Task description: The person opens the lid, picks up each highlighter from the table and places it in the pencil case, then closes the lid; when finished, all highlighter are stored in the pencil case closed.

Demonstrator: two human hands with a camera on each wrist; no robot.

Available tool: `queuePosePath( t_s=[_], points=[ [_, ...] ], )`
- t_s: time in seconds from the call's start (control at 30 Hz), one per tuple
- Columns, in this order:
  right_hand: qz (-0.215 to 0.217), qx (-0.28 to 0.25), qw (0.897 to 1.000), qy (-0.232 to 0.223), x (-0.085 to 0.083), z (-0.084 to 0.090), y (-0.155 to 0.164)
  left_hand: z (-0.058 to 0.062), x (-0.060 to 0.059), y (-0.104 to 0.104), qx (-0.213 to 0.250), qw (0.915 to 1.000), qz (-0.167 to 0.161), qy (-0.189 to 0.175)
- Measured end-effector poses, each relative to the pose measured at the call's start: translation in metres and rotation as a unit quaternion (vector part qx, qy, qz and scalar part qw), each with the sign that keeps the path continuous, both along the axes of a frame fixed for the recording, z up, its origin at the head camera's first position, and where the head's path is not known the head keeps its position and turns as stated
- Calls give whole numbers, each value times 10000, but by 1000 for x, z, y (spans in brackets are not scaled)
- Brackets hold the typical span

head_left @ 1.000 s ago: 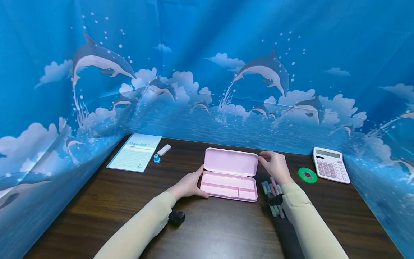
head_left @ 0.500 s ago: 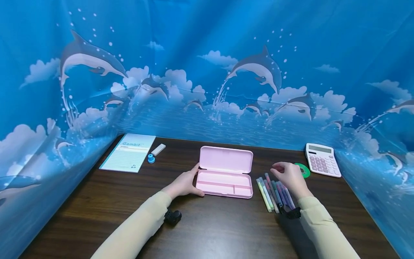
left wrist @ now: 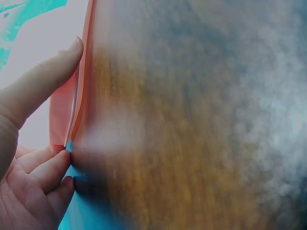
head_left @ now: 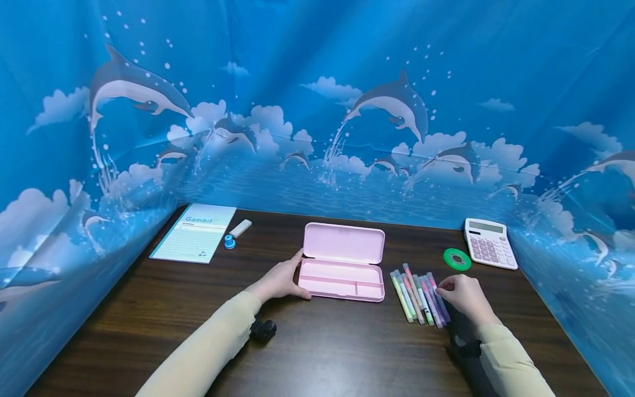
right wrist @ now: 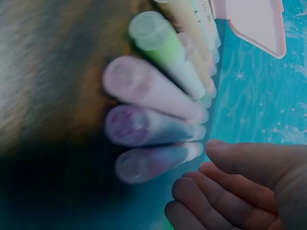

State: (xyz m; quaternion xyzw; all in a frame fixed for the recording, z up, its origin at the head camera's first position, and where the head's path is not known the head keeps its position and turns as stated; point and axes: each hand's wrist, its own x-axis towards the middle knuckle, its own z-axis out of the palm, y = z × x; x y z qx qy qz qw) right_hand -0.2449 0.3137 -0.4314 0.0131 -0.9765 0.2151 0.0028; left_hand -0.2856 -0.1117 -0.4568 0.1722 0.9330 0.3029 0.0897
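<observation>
Lying open on the table (head_left: 317, 353), the pink pencil case (head_left: 342, 264) is showing its lid tilted back and a bare tray; nothing is sitting in either compartment yet. Judging by that, the opening is done and the filling is not begun.

Left hand (head_left: 279, 280) is resting against the case's left end, thumb up along the hinge side and fingers (left wrist: 45, 170) curled at the lower edge, steadying rather than lifting. The left wrist view is confirming the thumb lying flat on the pink wall.

Right hand (head_left: 463, 295) is hovering at the right side of the row of highlighter pens (head_left: 419, 293), which are lying side by side on the table just right of the case, apart from it. Its fingers (right wrist: 225, 191) are loosely curled and close together, near the outermost purple pen (right wrist: 158, 160), but the right wrist view is showing a gap: no pen is pinched so far. All pens appear to be still waiting outside the case.

Further off: green tape roll (head_left: 457, 259), calculator (head_left: 489, 243), notepad (head_left: 194, 232), eraser (head_left: 241, 227), small blue cap (head_left: 229, 242).
</observation>
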Motion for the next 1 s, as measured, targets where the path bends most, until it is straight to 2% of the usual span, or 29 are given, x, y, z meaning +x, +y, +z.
queuePosePath(
  t_s=[0.33,0.73,1.0],
  points=[
    [-50,19,9992,-393,2,-6,5,-2,-2,-4,114,9999,-37,-60],
    [-235,9,9994,-244,2,-8,7,1,0,0,84,9999,-14,-74],
    [-545,-190,9975,-402,2,-4,8,2,2,1,11,10000,5,-92]
  ],
)
